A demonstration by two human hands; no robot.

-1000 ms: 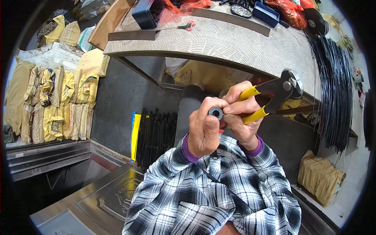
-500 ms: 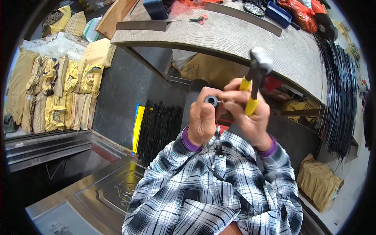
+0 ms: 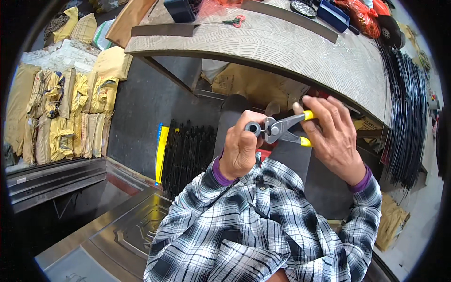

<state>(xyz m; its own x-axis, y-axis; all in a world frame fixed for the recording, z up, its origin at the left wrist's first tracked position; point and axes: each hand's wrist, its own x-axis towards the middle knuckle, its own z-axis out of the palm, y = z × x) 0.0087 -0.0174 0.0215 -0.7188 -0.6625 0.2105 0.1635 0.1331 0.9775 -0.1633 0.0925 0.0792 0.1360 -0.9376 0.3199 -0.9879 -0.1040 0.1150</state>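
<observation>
In front of my chest, my left hand (image 3: 240, 149) is closed round a small dark metal tube (image 3: 253, 127), whose round open end faces up. Beside it are end-cutting pincers (image 3: 278, 129) with yellow-tipped handles spread apart. Their jaws sit right against the tube, apparently on a thin piece at its side; exactly what they grip is too small to see. My right hand (image 3: 334, 136) has the upper handle's tip between thumb and fingers, while the lower handle lies by the palm.
A textured grey workbench (image 3: 277, 49) stands ahead, bearing scissors (image 3: 235, 21) and a blue box (image 3: 334, 16). Bundled black cables (image 3: 408, 117) hang at the right. Black rods (image 3: 190, 152) stand on the left, near stacked paper packages (image 3: 66, 113). A metal panel (image 3: 105, 235) lies lower left.
The pincers have swung from pointing up in my right hand to lying sideways, jaws at the tube. My right hand has moved right and its fingers have spread; my left hand keeps the tube.
</observation>
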